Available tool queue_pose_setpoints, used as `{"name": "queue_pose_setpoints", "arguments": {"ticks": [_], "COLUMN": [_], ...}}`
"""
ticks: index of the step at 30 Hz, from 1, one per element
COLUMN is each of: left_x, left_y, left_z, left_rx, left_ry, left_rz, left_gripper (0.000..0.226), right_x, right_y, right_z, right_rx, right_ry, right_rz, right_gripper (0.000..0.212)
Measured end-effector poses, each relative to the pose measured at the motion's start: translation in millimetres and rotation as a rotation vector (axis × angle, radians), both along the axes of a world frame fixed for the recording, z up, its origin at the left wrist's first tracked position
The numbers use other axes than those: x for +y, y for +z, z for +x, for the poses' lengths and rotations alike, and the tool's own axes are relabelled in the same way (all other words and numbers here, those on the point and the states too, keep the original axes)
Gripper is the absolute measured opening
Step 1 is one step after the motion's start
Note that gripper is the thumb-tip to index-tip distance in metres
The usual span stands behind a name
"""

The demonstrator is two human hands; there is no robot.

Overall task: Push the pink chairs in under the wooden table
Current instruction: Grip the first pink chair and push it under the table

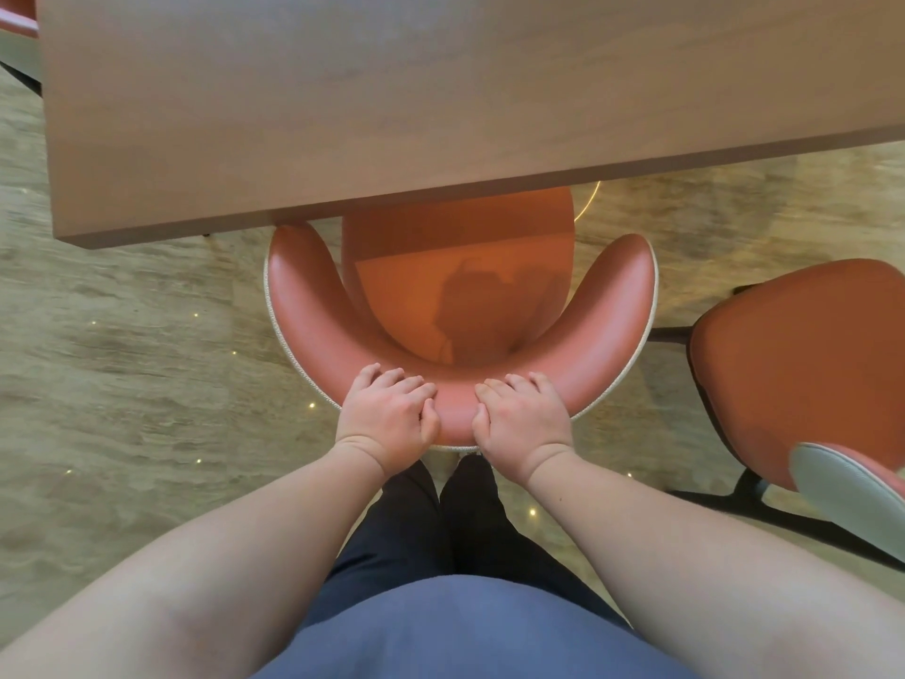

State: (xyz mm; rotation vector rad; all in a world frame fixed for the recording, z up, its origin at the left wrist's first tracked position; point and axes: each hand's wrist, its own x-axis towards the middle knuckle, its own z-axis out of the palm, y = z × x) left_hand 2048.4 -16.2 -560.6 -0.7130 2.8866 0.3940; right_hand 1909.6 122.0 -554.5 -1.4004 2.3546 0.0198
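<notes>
Hands, left (pixel 389 416) and right (pixel 521 421), grip closed on pink chair (pixel 313 306) backrest; seat front hidden under wooden table (pixel 343 100).

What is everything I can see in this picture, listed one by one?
Wooden table: one, brown, across the top of the view, bare on top.
Pink chair at the table: one, pink with a pale piped edge, centre; the front of its seat is under the table's edge.
Second pink chair: one, pink seat, grey-green back, dark legs, at the right, clear of the table.
Third chair: a pink sliver at the top left corner, mostly out of view.
Floor: beige, streaked, with small light spots.
Left hand: gripping the centre chair's curved back.
Right hand: gripping the same back, beside the left.
Clothing: blue top, dark trousers, bottom centre.
</notes>
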Motion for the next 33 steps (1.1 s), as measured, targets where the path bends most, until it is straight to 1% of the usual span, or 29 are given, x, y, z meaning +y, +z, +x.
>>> {"name": "queue_pose_setpoints", "arguments": {"ticks": [7, 11, 13, 15, 18, 22, 24, 29, 33], "left_x": [-2.1, -1.4, -3.8, -16.0, -50.6, -106.5, -127.2, -151.8, -151.1], "left_y": [-1.7, 5.4, 7.1, 9.0, 15.6, 19.7, 17.3, 1.0, -8.2], "left_z": [0.7, 0.4, 5.3, 13.2, 25.6, 28.5, 23.7, 13.1, 11.6], "left_rx": [-0.004, -0.017, 0.001, 0.045, 0.073, -0.020, -0.079, -0.167, -0.143], "left_ry": [-0.005, -0.012, -0.016, -0.026, -0.047, -0.026, -0.051, -0.125, -0.085], "left_rz": [-0.001, 0.037, 0.077, 0.101, 0.059, 0.006, 0.010, -0.014, -0.074], "left_gripper": [0.040, 0.041, 0.044, 0.048, 0.050, 0.059, 0.062, 0.060, 0.058], "right_x": [-0.1, -1.0, 4.5, 11.1, 22.9, 26.4, 24.5, 16.8, 18.5], "right_y": [-3.0, 5.9, 8.2, 11.9, 17.5, 20.4, 17.5, 5.2, -2.7], "right_z": [-2.5, -2.2, -7.6, -21.8, -54.0, -99.8, -115.9, -135.3, -134.7], "right_rx": [0.019, -0.042, -0.083, -0.106, -0.049, 0.034, 0.052, 0.035, 0.089], "right_ry": [0.005, 0.026, 0.029, 0.014, -0.031, -0.104, -0.087, -0.024, -0.044], "right_rz": [0.002, 0.055, 0.028, 0.011, 0.053, 0.111, 0.158, 0.276, 0.227], "right_gripper": [0.041, 0.045, 0.049, 0.050, 0.051, 0.051, 0.053, 0.056, 0.050]}}
